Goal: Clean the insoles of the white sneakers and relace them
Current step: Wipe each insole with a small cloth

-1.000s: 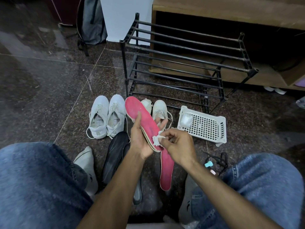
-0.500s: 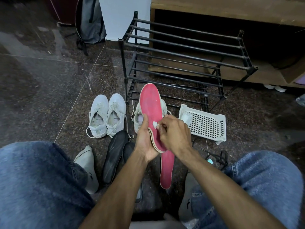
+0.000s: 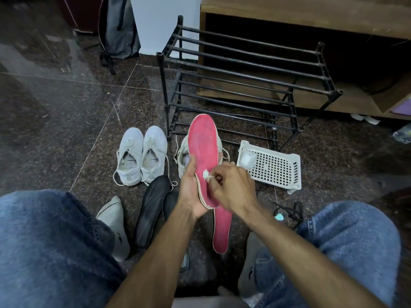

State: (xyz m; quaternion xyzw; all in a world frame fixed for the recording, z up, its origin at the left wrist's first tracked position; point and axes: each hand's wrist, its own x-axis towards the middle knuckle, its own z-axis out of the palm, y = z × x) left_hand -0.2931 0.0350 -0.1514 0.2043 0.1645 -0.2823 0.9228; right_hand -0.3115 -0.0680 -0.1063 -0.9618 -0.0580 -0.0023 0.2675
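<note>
My left hand (image 3: 190, 192) grips a red insole (image 3: 203, 143) near its heel and holds it upright, toe pointing away. My right hand (image 3: 231, 188) pinches a small white wipe (image 3: 206, 174) against the insole's lower part. A second red insole (image 3: 221, 230) lies on the floor below my hands. One pair of white sneakers (image 3: 142, 156) stands to the left. Another white sneaker (image 3: 183, 156) is mostly hidden behind the raised insole. Two black insoles (image 3: 151, 207) lie beside my left arm.
A black metal shoe rack (image 3: 244, 74) stands ahead, with a wooden cabinet (image 3: 311, 14) behind it. A white perforated basket (image 3: 273, 167) lies to the right. Black laces (image 3: 291, 210) and a small teal object (image 3: 279, 217) sit by my right knee. My socked feet (image 3: 115, 223) rest on the dark stone floor.
The held insole has swung from leaning left to nearly upright. My right hand slid the wipe along its lower part.
</note>
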